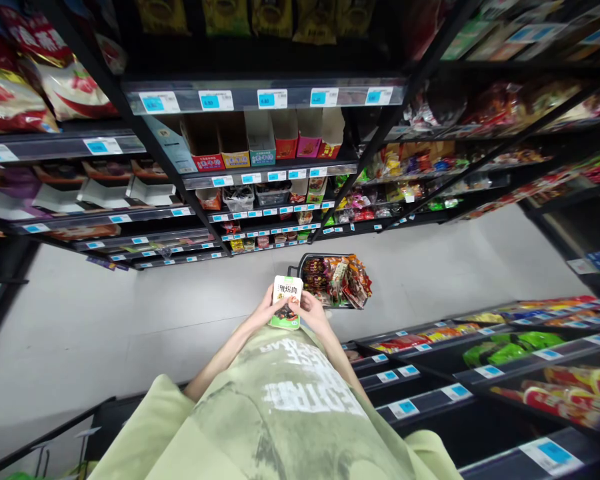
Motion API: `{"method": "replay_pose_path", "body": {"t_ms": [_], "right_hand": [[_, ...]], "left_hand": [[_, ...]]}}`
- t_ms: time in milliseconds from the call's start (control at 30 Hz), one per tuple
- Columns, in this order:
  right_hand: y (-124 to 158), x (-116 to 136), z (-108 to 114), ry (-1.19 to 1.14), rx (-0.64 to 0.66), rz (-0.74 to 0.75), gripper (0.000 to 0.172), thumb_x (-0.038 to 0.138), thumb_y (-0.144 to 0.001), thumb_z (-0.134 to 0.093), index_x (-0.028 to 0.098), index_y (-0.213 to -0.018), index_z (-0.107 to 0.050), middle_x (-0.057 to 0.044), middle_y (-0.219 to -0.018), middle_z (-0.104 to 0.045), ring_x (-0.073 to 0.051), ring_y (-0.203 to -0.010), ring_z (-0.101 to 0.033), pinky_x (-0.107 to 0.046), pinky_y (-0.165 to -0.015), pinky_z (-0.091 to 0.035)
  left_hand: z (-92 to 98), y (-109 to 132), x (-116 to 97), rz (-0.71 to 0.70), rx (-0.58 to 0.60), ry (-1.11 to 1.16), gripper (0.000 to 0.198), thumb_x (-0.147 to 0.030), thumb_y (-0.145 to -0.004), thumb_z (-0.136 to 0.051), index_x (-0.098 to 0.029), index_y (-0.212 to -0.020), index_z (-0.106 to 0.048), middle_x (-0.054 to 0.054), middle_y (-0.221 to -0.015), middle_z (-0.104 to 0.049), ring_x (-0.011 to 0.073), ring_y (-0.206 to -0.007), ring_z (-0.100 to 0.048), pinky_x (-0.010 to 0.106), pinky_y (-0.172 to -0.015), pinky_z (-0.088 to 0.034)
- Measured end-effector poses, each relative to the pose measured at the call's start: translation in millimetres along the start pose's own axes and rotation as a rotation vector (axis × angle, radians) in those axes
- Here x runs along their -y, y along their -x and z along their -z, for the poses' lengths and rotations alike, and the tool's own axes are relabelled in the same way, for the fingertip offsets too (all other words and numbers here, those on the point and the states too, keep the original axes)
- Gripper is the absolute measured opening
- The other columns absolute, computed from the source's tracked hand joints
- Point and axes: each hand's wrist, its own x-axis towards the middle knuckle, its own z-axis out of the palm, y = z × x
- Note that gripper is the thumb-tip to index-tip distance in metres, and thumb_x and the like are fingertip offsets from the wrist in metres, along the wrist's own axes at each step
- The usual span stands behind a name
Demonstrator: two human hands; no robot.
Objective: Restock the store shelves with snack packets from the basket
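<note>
A white and green food packet (286, 288) with dark printed characters and a food picture is held upright in front of my body. My left hand (265, 309) grips its left edge, and my right hand (314, 312) closes on its right side, with fingers or thumb over the front. Just beyond my right hand, on the floor, is a black basket (325, 255). Several snack packets (337, 277), brown, orange and red, fill it.
Ahead stands a black shelf unit (275, 175) with price tags, open cartons (263, 137) and bagged goods. More shelves (500, 360) with colourful bags line the right and near side. Large red and white bags (70, 87) sit at upper left. Pale floor (180, 293) runs between them.
</note>
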Motion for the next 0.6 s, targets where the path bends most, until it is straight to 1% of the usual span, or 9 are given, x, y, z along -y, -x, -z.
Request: {"method": "replay_pose_path", "body": {"t_ms": [100,167,267,367,467,533,600], "right_hand": [[-0.9,-2.1,0.3,0.005,-0.040,-0.007,0.051,0.042,-0.065,-0.086,0.022,-0.108,-0.067,-0.009,-0.111,-0.075,-0.027,-0.098,-0.070,-0.040,-0.088,-0.055],[-1.0,-1.5,0.3,0.007,-0.051,-0.018,0.049,0.043,-0.066,-0.085,0.021,-0.107,-0.068,-0.010,-0.111,-0.075,-0.027,-0.098,-0.070,-0.040,-0.087,-0.055],[-0.1,1.5,-0.2,0.010,-0.066,-0.026,0.045,0.043,-0.067,-0.084,0.022,-0.105,-0.070,-0.009,-0.110,-0.075,-0.026,-0.095,-0.070,-0.039,-0.083,-0.056],[0.8,4.2,-0.5,0.012,-0.110,-0.032,0.043,0.044,-0.066,-0.084,0.022,-0.101,-0.072,-0.007,-0.103,-0.076,-0.025,-0.088,-0.071,-0.036,-0.078,-0.057],[0.2,5.4,1.1,0.014,-0.156,-0.018,0.041,0.044,-0.065,-0.085,0.021,-0.097,-0.074,-0.008,-0.096,-0.077,-0.024,-0.084,-0.071,-0.035,-0.076,-0.057],[-0.5,5.4,3.2,0.013,-0.161,-0.011,0.040,0.043,-0.064,-0.086,0.020,-0.095,-0.074,-0.008,-0.095,-0.077,-0.024,-0.084,-0.071,-0.036,-0.077,-0.057],[-1.1,5.1,5.5,0.005,-0.167,-0.017,0.038,0.044,-0.064,-0.086,0.020,-0.091,-0.074,-0.009,-0.093,-0.078,-0.024,-0.082,-0.071,-0.037,-0.077,-0.057]], "left_hand": [[-0.1,0.4,-2.4,0.070,0.032,0.191,0.064,-0.044,-0.083,-0.071,-0.024,-0.140,-0.050,0.010,-0.144,-0.055,0.0315,-0.129,-0.054,0.048,-0.112,-0.038],[1.4,-0.2,-2.6,0.089,0.024,0.251,0.061,-0.041,-0.081,-0.073,-0.022,-0.136,-0.055,0.011,-0.139,-0.060,0.0308,-0.124,-0.058,0.047,-0.110,-0.041],[4.8,-1.7,-0.2,0.088,-0.037,0.240,0.062,-0.037,-0.077,-0.078,-0.021,-0.133,-0.056,0.011,-0.128,-0.067,0.0293,-0.113,-0.065,0.046,-0.102,-0.047],[6.6,-1.8,1.4,0.078,-0.072,0.207,0.064,-0.038,-0.075,-0.079,-0.021,-0.132,-0.056,0.012,-0.123,-0.069,0.0279,-0.106,-0.067,0.044,-0.097,-0.051],[5.9,0.2,-1.1,0.067,-0.039,0.189,0.064,-0.037,-0.074,-0.081,-0.022,-0.131,-0.055,0.012,-0.126,-0.067,0.0279,-0.109,-0.066,0.042,-0.096,-0.052],[5.5,1.8,-3.6,0.059,-0.011,0.166,0.068,-0.035,-0.072,-0.083,-0.022,-0.131,-0.053,0.012,-0.129,-0.066,0.0287,-0.111,-0.065,0.042,-0.095,-0.052],[6.1,2.6,-4.8,0.050,-0.014,0.132,0.072,-0.033,-0.070,-0.084,-0.022,-0.132,-0.051,0.013,-0.130,-0.065,0.0295,-0.114,-0.064,0.043,-0.094,-0.053]]}}
